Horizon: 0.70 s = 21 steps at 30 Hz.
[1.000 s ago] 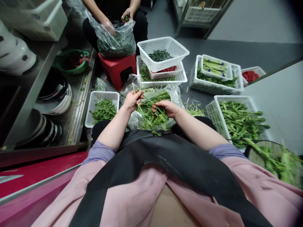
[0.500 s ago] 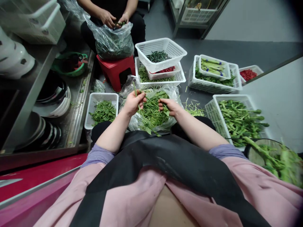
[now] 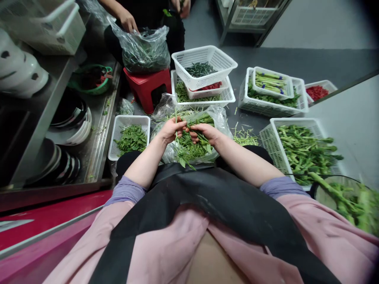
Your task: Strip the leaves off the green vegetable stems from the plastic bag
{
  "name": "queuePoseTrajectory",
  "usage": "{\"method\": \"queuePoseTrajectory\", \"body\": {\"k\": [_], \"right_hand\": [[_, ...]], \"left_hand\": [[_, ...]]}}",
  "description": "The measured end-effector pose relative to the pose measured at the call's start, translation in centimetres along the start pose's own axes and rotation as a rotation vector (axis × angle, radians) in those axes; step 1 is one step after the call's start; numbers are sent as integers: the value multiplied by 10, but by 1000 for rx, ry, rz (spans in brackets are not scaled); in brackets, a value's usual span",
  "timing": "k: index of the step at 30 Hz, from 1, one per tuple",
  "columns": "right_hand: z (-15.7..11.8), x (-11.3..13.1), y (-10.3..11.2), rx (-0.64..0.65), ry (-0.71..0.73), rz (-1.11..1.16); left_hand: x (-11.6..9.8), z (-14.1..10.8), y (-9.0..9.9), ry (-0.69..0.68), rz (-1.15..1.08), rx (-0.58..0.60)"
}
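Above an open clear plastic bag [image 3: 222, 120] of green stems and leaves [image 3: 192, 148], my two hands are close together, fingertips nearly touching. My left hand [image 3: 173, 130] is closed on a thin green stem that stands upright past its fingers. My right hand [image 3: 204, 133] is wrapped round a small bunch of green stems, whose leafy ends hang below the palm. To the left of the bag is a white basket [image 3: 111, 142] holding cut leafy greens [image 3: 132, 138].
Across from me a person's hand [image 3: 128, 20] reaches into a plastic bag on a red stool [image 3: 151, 83]. White baskets [image 3: 207, 83] of vegetables stand ahead and to the right [image 3: 276, 138]. A metal shelf [image 3: 97, 157] with plates is at the left.
My hands have come closer together, the right moving left towards the left one. The other person's hands have parted, one lowering to the bag, the other lifting away to the right.
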State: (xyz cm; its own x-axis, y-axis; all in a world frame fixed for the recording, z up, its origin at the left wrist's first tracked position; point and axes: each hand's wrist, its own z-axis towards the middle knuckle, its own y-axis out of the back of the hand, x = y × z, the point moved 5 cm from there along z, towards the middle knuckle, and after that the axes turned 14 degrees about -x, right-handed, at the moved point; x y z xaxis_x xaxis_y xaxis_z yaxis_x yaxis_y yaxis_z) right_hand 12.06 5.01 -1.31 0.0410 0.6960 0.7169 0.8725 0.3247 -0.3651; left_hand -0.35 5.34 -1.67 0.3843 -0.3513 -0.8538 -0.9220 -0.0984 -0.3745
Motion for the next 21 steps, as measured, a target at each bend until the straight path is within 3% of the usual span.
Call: {"method": "queuePoseTrajectory", "body": {"k": [7,13,18,21], "right_hand": [[-1,0,-1,-29,12,-62],[2,8,-1,-225,286,-177],[5,15,-4,-452,501,-289],[5,13,-6,-432,408,-171]], "left_hand": [[3,1,2,5,65,59],[-10,-12,0,-352,222,-182],[-8,-21,-3,-376,252,-305],[-10,-24,-3,-383,222,-303]]}}
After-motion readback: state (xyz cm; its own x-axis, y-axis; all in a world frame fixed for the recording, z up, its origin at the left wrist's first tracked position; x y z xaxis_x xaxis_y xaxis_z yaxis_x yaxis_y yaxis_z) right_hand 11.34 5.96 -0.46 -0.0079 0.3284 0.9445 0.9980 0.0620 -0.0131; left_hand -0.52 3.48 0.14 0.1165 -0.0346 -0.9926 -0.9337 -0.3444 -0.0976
